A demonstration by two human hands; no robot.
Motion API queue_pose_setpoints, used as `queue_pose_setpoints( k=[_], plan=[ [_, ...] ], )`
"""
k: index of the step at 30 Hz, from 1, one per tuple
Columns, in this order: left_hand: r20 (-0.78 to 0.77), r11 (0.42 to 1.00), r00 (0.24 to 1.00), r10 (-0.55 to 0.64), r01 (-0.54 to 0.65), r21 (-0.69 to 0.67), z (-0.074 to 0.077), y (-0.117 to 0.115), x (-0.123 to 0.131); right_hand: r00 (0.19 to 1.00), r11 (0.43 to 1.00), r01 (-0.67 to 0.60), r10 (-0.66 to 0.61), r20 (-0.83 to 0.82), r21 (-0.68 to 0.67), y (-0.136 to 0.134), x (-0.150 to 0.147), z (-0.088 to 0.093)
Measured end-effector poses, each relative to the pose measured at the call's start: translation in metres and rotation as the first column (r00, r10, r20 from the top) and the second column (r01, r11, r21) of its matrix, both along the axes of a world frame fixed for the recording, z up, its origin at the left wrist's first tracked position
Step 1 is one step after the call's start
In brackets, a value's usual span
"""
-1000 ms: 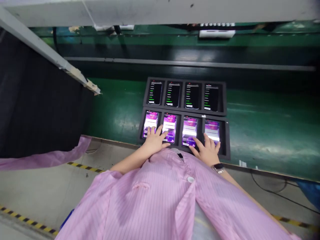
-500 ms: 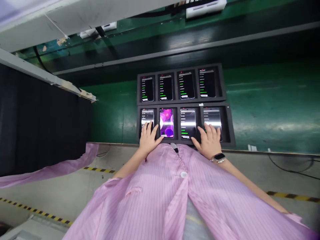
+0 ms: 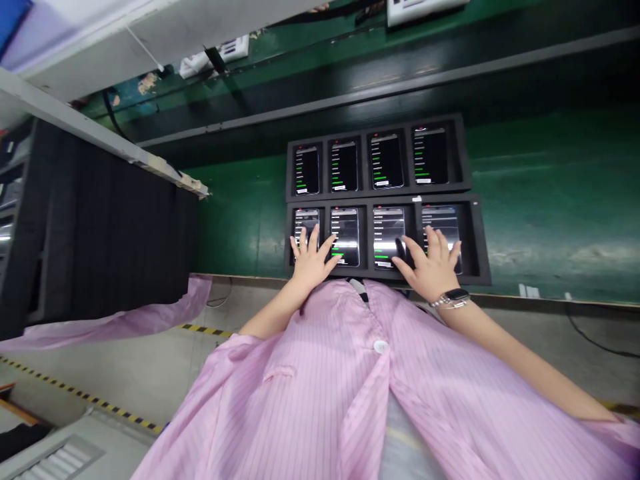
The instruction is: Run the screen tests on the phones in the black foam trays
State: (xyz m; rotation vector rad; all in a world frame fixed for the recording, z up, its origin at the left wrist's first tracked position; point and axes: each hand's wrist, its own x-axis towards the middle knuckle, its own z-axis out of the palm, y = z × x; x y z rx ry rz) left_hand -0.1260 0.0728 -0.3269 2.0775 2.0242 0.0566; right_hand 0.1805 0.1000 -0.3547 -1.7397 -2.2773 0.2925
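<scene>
Two black foam trays lie one behind the other, a far tray (image 3: 364,125) and a near tray (image 3: 473,230), each holding several smartphones in slots. My left hand (image 3: 311,261) is spread over the near tray, between its leftmost phone (image 3: 306,217) and the second phone (image 3: 345,227). Its thumb and a finger reach the second phone's lower left. With fingers apart, my right hand (image 3: 434,267) lies over the rightmost near phone (image 3: 443,220), its thumb by the lower edge of the third phone (image 3: 389,230). Whether the fingertips press the screens, I cannot tell. Dark screens show white and green text lines.
The trays rest on a green bench (image 3: 540,220). To the left stands a tall stack of black trays (image 3: 110,213) beside a pale metal rail (image 3: 150,163). A grey ledge (image 3: 320,105) runs behind. White devices (image 3: 423,8) sit at the back.
The second near phone's screen has turned from a purple picture to dark with text lines. My left hand's fingers have spread and shifted toward that phone. The whole view has moved slightly.
</scene>
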Motion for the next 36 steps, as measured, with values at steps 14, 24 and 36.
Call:
queue_pose_setpoints(
  k=[14,24,36],
  plan=[
    [0.321,0.789,0.928,-0.192,0.340,-0.512,0.122,-0.012,-0.022,0.988,0.932,-0.140,0.154,0.016,-0.336,-0.009,0.037,0.063],
    [0.114,0.924,0.971,-0.212,0.237,-0.299,0.090,-0.023,-0.012,0.982,0.956,-0.171,0.185,0.040,-0.237,-0.023,0.021,0.058],
    [-0.022,0.990,0.996,-0.081,0.078,-0.122,0.014,0.018,0.004,0.994,0.991,-0.010,0.025,0.107,-0.136,0.012,0.002,-0.004]
  ],
)
